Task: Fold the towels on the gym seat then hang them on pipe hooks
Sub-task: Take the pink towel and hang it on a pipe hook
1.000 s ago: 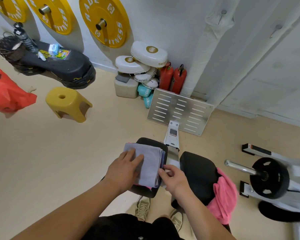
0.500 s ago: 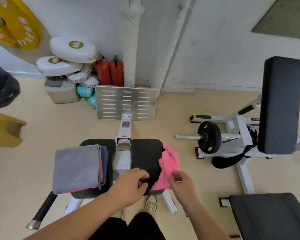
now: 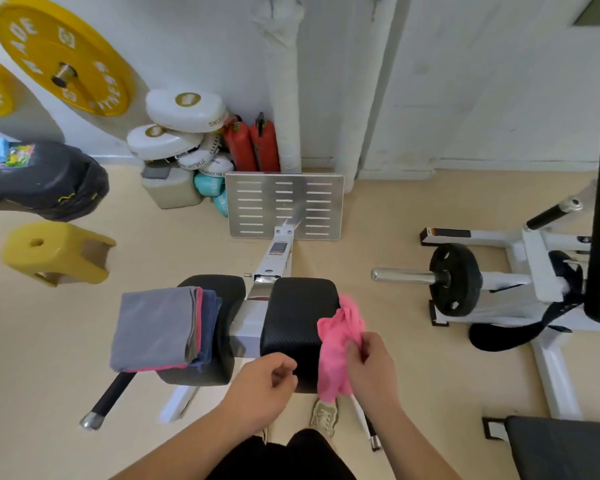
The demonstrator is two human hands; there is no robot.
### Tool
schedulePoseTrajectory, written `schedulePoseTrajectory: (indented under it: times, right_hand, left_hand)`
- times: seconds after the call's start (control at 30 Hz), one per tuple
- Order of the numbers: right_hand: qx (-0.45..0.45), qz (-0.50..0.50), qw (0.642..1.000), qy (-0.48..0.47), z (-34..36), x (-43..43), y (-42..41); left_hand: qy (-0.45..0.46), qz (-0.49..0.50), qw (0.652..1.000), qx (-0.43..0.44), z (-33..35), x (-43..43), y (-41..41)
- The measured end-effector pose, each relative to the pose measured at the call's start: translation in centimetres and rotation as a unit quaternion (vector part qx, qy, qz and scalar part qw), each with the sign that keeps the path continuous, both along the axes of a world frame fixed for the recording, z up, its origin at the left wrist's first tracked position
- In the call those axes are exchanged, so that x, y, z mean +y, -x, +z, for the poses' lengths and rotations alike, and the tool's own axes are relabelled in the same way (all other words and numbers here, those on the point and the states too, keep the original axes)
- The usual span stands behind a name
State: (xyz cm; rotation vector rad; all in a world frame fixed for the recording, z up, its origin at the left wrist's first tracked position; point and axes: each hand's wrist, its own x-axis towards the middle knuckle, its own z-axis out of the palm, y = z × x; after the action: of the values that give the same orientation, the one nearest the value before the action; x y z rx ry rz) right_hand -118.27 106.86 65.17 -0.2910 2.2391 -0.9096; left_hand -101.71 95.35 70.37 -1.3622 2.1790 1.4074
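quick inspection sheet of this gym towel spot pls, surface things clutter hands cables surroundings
surface: the gym seat's left pad carries towels; the right pad is mostly bare.
job's things: folded towel stack, grey on top, lies on the left pad; pink towel, crumpled, hangs off the right pad's right edge.
clutter: yellow stool on the floor at left; white pads and red canisters by the wall.
grippers: right hand grips the pink towel; left hand is curled and holds nothing.
cables: nothing seen.
surroundings: yellow weight plates on the wall, wrapped pipe, metal footplate, weight machine at right.
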Motion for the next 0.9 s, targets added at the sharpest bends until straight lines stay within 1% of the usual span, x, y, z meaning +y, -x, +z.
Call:
schedulePoseTrajectory:
  times: [0.07, 0.17, 0.23, 0.3, 0.43, 0.5, 0.57, 0.63, 0.7, 0.8, 0.87, 0.9]
  right_hand:
    - [0.003, 0.023, 0.999, 0.037, 2.5, 0.1, 1.0]
    - [-0.001, 0.057, 0.991, 0.123, 7.9, 0.3, 2.3]
    - [-0.021, 0.078, 0.98, 0.182, 11.8, 0.5, 2.9]
    - [-0.049, 0.1, 0.969, 0.22, 15.0, 0.7, 3.5]
    - [-0.05, 0.121, 0.958, 0.256, 18.7, 0.9, 3.9]
    - [-0.041, 0.147, 0.953, 0.262, 20.0, 0.6, 3.7]
    - [-0.014, 0.163, 0.95, 0.267, 21.1, 0.4, 3.4]
    - [0.015, 0.16, 0.949, 0.27, 21.9, 0.5, 3.6]
    - [0.038, 0.135, 0.952, 0.273, 22.6, 0.7, 4.3]
    - [0.135, 0.058, 0.958, 0.246, 22.5, 0.7, 6.3]
    - [0.173, 0.026, 0.95, 0.26, 22.8, 0.3, 7.2]
    - [0.185, 0.02, 0.945, 0.269, 23.0, 0.0, 7.5]
  left_hand:
    - [-0.004, 0.025, 0.999, 0.026, 0.9, 0.9, 1.2]
    - [-0.016, 0.057, 0.992, 0.109, 3.3, 1.9, 3.5]
    - [0.005, 0.08, 0.983, 0.165, 5.5, 2.0, 4.9]
    - [0.016, 0.097, 0.972, 0.214, 7.7, 1.8, 6.1]
    - [-0.052, 0.147, 0.943, 0.293, 12.5, 1.7, 7.6]
    - [-0.055, 0.158, 0.932, 0.323, 14.3, 1.7, 7.9]
    - [-0.048, 0.156, 0.929, 0.333, 15.6, 1.6, 8.1]
    - [-0.012, 0.159, 0.933, 0.324, 16.3, 1.0, 8.1]
    - [0.039, 0.171, 0.929, 0.327, 17.0, -0.3, 7.9]
    - [0.149, 0.165, 0.928, 0.299, 17.1, -2.4, 7.6]
    - [0.216, 0.106, 0.926, 0.29, 17.0, -3.3, 7.4]
    - [0.267, 0.055, 0.925, 0.265, 16.8, -3.7, 7.5]
